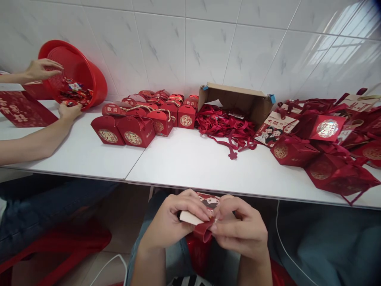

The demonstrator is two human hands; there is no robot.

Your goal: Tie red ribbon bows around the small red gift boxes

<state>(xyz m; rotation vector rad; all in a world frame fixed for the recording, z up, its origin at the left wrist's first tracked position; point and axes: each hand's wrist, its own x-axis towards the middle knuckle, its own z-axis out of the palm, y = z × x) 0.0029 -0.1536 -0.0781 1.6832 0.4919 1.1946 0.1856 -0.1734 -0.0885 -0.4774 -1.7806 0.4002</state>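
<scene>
Over my lap, just below the table's front edge, both hands meet at a small gift box (190, 218) with a cream flap and a printed red top. My left hand (175, 218) grips the box from the left, its fingers over the flap. A dark red ribbon (203, 231) loops at the front of the box. My right hand (242, 226) pinches the ribbon near the box's right side, thumb and forefinger together. The fingers partly hide the box and the ribbon's ends.
On the white table (178, 163) stand red boxes (135, 130), a cardboard carton (238, 99) spilling red ribbons (228, 123), and ribboned boxes (327, 167) at right. At left, another person's hands (41, 70) are at a red basket (97, 81) of sweets.
</scene>
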